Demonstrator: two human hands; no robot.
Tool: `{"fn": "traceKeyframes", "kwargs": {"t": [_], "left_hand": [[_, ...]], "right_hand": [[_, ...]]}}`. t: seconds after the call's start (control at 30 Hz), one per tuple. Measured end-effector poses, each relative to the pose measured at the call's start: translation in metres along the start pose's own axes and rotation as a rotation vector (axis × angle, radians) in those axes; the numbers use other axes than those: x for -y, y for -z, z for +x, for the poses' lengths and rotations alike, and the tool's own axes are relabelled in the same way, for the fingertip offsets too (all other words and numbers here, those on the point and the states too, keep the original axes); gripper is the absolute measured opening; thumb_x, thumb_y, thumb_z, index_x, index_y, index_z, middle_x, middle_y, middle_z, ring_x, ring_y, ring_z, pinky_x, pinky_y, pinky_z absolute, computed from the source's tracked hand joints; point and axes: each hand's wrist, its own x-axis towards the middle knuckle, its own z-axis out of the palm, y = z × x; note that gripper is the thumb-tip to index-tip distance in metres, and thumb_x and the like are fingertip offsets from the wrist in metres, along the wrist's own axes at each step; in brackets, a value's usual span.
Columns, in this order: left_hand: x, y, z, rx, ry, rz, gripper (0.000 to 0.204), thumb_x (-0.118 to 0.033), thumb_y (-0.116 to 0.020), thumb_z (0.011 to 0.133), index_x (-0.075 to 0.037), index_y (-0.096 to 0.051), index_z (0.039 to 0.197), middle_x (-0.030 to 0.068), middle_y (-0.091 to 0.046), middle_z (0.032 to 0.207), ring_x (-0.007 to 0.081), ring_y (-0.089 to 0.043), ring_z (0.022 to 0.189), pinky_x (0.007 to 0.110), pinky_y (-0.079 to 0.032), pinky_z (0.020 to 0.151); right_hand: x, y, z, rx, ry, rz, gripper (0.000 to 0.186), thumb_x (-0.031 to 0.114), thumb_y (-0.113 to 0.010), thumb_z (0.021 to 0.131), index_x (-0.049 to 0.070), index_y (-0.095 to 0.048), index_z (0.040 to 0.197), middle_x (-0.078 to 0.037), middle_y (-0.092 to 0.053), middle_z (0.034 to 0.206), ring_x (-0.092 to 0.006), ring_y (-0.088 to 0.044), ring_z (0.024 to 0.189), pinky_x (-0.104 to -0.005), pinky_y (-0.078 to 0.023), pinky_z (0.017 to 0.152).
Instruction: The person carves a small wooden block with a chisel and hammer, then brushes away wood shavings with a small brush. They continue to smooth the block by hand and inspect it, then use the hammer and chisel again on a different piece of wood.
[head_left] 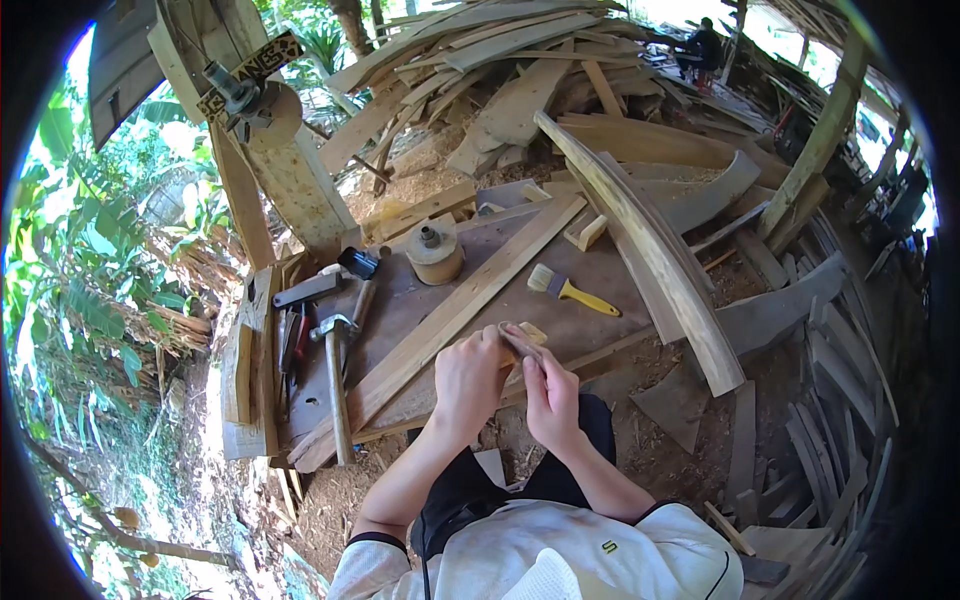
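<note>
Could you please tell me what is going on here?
A person grips a small piece, too unclear to identify, between the left hand and right hand, near the workbench. On the bench, a brush lies beyond the hands, a plank runs diagonally, and a hammer lies to the left.

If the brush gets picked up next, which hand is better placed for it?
Probably the right hand: it is nearer the brush, whose handle points rightward. It shares a small brown piece with the left hand, so would first need to let go.
</note>
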Motion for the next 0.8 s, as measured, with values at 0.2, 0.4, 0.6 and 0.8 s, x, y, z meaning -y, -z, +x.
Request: {"fn": "traceKeyframes", "kwargs": {"t": [0.2, 0.4, 0.6, 0.8], "left_hand": [[-0.010, 0.006, -0.002, 0.037, 0.059, 0.020, 0.029, -0.011, -0.084, 0.083, -0.002, -0.063, 0.102, 0.0190, -0.078, 0.093, 0.0387, -0.079, 0.087, 0.048, -0.061, 0.075], [-0.011, 0.008, -0.005, 0.031, 0.061, 0.017, 0.027, -0.009, -0.082, 0.084, -0.003, -0.064, 0.103, 0.0174, -0.078, 0.094, 0.0399, -0.079, 0.087, 0.049, -0.061, 0.075], [0.009, -0.007, -0.008, -0.046, -0.007, -0.002, 0.046, -0.038, -0.092, 0.087, -0.005, -0.068, 0.108, 0.0169, -0.078, 0.081, 0.0402, -0.079, 0.080, 0.050, -0.061, 0.073], [0.012, -0.002, -0.013, -0.067, 0.087, -0.011, 0.057, -0.046, -0.095, 0.082, -0.007, -0.075, 0.119, 0.0172, -0.079, 0.082, 0.0383, -0.079, 0.081, 0.049, -0.062, 0.074]], "right_hand": [[-0.029, 0.011, 0.008, -0.013, -0.191, -0.030, 0.033, 0.001, -0.051, 0.116, -0.005, -0.067, 0.144, -0.025, -0.073, 0.142, -0.0337, -0.071, 0.136, -0.0404, -0.056, 0.111], [-0.027, 0.010, 0.005, -0.019, -0.026, -0.067, 0.032, 0.000, -0.052, 0.115, -0.005, -0.066, 0.143, -0.025, -0.075, 0.138, -0.0348, -0.073, 0.133, -0.0396, -0.056, 0.110], [-0.008, -0.001, 0.002, -0.010, 0.084, -0.070, 0.032, 0.000, -0.054, 0.114, -0.001, -0.069, 0.142, -0.024, -0.077, 0.135, -0.0363, -0.077, 0.126, -0.0398, -0.059, 0.104], [-0.053, 0.019, 0.035, -0.018, -0.243, -0.127, 0.028, 0.006, -0.057, 0.115, -0.006, -0.068, 0.138, -0.023, -0.077, 0.135, -0.0339, -0.075, 0.127, -0.0419, -0.057, 0.108]]}}
